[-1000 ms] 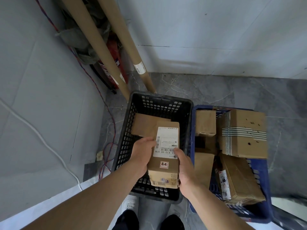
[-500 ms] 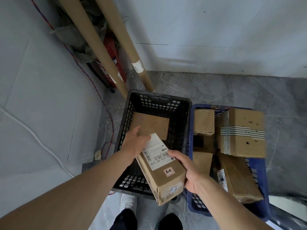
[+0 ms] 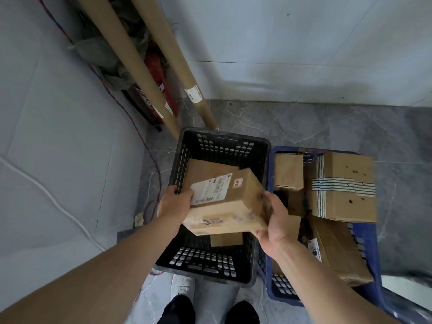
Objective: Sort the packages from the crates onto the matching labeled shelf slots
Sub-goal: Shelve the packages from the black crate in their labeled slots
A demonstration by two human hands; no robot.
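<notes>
Cardboard, plastic and tile, nearly all of it matt.
The parcel [image 3: 224, 206] is dull, scuffed brown cardboard with a smooth white paper label [image 3: 208, 191]. The black crate [image 3: 205, 265] and blue crate [image 3: 280, 286] are hard perforated plastic with a faint sheen. The striped-tape box [image 3: 343, 202] is matt board. The floor [image 3: 292, 122] is smooth grey veined tile, and the tubes [image 3: 128, 54] are plain card.

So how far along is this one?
Done: unclear; the black plastic crate looks nearly emptied. In hand: left hand and right hand hold a long white-labelled brown cardboard box above it. Left: a flat cardboard package in that crate, several cardboard boxes in the blue plastic crate.
</notes>
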